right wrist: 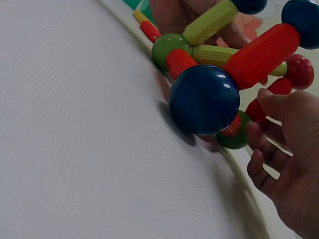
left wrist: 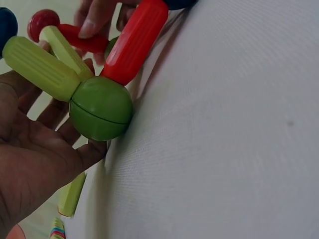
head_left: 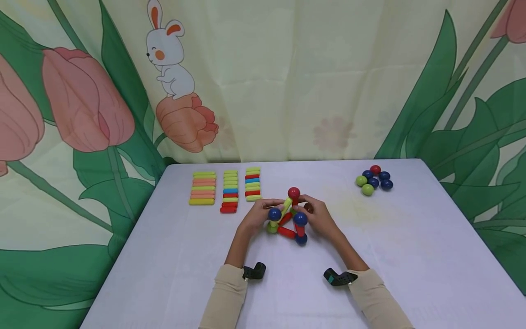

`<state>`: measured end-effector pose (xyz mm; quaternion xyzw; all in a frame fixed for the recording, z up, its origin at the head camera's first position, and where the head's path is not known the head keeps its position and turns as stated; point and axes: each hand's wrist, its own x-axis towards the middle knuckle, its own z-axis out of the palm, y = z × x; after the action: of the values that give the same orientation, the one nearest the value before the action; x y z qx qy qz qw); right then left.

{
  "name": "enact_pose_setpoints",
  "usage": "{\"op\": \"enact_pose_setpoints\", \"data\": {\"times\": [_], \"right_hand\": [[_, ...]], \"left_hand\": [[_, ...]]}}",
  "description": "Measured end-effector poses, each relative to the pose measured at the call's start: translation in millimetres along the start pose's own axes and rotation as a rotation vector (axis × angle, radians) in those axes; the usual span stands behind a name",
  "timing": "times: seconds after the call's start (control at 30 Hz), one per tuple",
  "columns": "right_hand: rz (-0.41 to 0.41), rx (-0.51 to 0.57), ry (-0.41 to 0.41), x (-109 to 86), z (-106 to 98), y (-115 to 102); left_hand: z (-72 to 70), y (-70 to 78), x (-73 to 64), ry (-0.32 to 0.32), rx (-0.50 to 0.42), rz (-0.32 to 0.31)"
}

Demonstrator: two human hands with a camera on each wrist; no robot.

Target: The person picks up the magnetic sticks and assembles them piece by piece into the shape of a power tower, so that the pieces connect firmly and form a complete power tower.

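Note:
A frame of magnetic sticks and balls stands in the middle of the table, its base a triangle with a red front stick. Blue balls top the left and front-right uprights; a red ball tops the back one. My left hand reaches round the left upright and pinches the slanting yellow-green stick, which rises from the left green ball to the red ball. My right hand pinches the red back upright, thumb pressed on it, other fingers loosely bent near the back green ball.
Three columns of loose sticks in yellow-green, orange, red and blue lie at the back left. A cluster of several blue, green and red balls sits at the back right. Behind the white table hangs a printed curtain.

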<state>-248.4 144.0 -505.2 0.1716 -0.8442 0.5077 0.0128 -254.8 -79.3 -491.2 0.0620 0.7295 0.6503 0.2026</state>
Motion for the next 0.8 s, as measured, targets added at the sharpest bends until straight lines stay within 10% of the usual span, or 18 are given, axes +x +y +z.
{"op": "enact_pose_setpoints", "data": {"times": [0.23,0.57,0.8], "right_hand": [[0.131,-0.008,-0.212,4.0,-9,2],[0.13,-0.107,-0.284,0.2,-26,8],[0.179,-0.141,-0.197,-5.0,-38,12]], "left_hand": [[-2.0,3.0,-6.3,0.07,0.072,0.035],[-31.9,12.0,-28.1,0.437,0.207,0.2],[-75.6,12.8,-53.7,0.753,0.541,0.062]]}}
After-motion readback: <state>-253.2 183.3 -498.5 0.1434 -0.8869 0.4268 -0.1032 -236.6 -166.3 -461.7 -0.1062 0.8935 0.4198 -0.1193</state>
